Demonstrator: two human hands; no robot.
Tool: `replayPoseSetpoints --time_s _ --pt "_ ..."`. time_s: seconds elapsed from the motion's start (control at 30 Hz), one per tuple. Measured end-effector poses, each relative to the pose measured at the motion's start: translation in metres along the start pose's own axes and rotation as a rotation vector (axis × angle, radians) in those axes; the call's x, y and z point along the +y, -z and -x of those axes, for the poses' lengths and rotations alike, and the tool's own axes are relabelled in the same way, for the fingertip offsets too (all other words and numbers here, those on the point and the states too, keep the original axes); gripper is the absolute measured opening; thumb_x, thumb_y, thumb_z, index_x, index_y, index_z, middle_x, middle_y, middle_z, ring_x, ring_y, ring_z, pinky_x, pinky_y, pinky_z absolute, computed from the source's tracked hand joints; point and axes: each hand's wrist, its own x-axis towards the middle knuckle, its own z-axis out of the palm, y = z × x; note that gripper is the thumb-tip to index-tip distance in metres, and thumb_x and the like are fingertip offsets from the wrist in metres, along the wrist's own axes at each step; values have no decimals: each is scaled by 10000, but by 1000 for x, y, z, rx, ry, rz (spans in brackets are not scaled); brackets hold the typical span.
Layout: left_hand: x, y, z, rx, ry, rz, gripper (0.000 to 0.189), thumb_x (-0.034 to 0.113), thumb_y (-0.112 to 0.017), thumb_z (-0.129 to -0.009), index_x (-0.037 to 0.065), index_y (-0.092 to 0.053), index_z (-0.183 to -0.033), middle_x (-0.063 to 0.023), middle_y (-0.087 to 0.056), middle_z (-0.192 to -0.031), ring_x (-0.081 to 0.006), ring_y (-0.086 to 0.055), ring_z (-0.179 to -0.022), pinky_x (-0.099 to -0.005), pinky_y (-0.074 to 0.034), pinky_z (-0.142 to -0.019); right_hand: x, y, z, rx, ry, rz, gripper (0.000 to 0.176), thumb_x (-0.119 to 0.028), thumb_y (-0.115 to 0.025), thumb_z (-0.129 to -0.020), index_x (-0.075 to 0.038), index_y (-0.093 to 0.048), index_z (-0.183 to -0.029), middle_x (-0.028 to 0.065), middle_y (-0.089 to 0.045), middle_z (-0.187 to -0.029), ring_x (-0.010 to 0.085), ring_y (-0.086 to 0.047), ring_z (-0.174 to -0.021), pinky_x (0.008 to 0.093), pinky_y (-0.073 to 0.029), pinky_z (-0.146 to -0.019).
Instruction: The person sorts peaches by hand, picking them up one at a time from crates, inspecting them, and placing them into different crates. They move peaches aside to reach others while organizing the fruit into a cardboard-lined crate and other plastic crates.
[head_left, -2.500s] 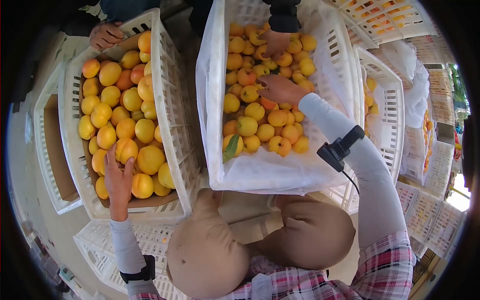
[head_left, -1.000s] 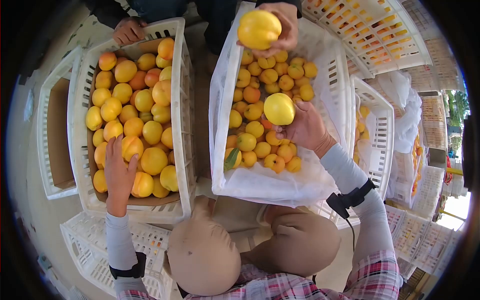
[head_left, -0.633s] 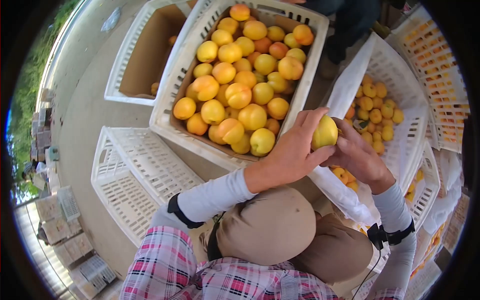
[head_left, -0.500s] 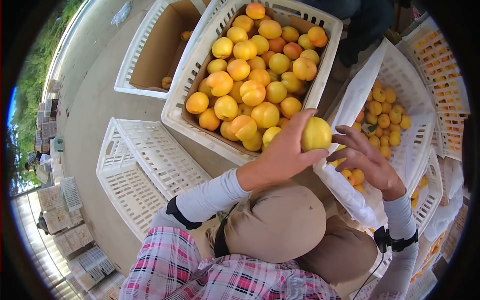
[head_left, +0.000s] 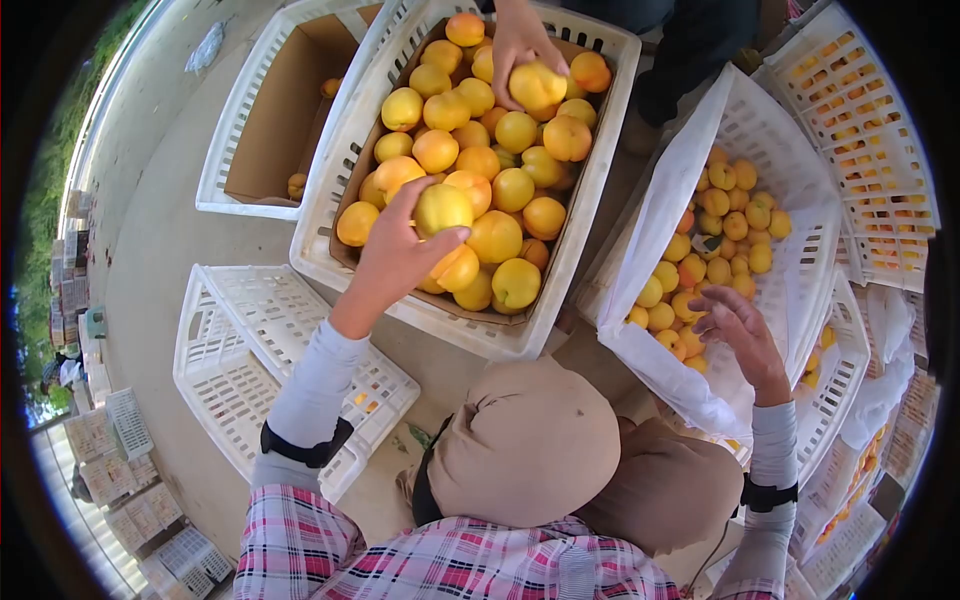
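My left hand (head_left: pixel 390 260) is closed around a yellow peach (head_left: pixel 443 208), above the near side of a white crate (head_left: pixel 520 338) lined with cardboard and full of yellow-orange peaches (head_left: pixel 513 188). My right hand (head_left: pixel 742 335) hovers over a second crate (head_left: pixel 815 240) lined with white cloth. Its fingers are slightly bent and apart, with nothing visible in them. Smaller-looking peaches (head_left: pixel 715 262) lie inside that lined crate. At the far side of the full crate, another person's hand (head_left: pixel 522 38) grips a large peach (head_left: pixel 538 86).
A cardboard-lined crate (head_left: pixel 215 165) with a few fruits stands at the upper left. White plastic crates (head_left: pixel 225 360) lie on the floor at left. More crates (head_left: pixel 850 140) of fruit are at right. The other person's dark-clothed leg (head_left: pixel 690 60) is beyond the full crate.
My left hand has carried the peach left, over the full crate. My right hand has moved away from it, down over the lined crate. Another person's hand has come in at the top.
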Motion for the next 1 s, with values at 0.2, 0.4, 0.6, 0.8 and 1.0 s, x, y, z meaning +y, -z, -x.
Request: replayPoseSetpoints --time_s 0.2,0.4,0.6,0.8,1.0 --pt "9 -70 -69 -204 -62 -116 649 288 -721 -731 -46 -445 -1213 -246 -520 -1154 -398 -551 -1008 -414 -443 -871 11 2 1 -49 -34 114 431 -225 -520 -936 38 -437 -1268 124 -593 -1125 141 -611 -881 266 -496 -763" --pt "0 -82 -55 -215 -168 -273 609 259 -716 -727 -39 -438 -1179 -240 -510 -1155 -393 -529 -1042 -415 -440 -894 30 10 5 -16 -60 117 425 -221 -511 -940 45 -439 -1264 130 -602 -1117 140 -615 -874 261 -495 -757" --pt "7 -73 -42 -277 -139 -147 565 258 -698 -759 -15 -489 -1207 -195 -544 -1155 -350 -516 -1089 -386 -418 -928 37 6 -1 -39 -74 168 443 -233 -513 -936 55 -434 -1264 140 -604 -1125 147 -615 -878 269 -497 -757" --pt "-8 -79 -39 -335 -374 -335 608 256 -711 -737 -35 -484 -1220 -231 -566 -1120 -378 -525 -1061 -421 -424 -912 42 2 3 -34 -71 165 442 -243 -517 -937 55 -442 -1255 142 -602 -1119 154 -617 -883 272 -498 -755" --pt "-3 -83 -39 -305 -398 -317 576 225 -750 -694 -5 -518 -1168 -232 -594 -1057 -397 -553 -992 -438 -451 -854 44 10 5 -30 -74 201 435 -268 -533 -927 51 -477 -1218 145 -603 -1111 164 -626 -879 283 -493 -766"
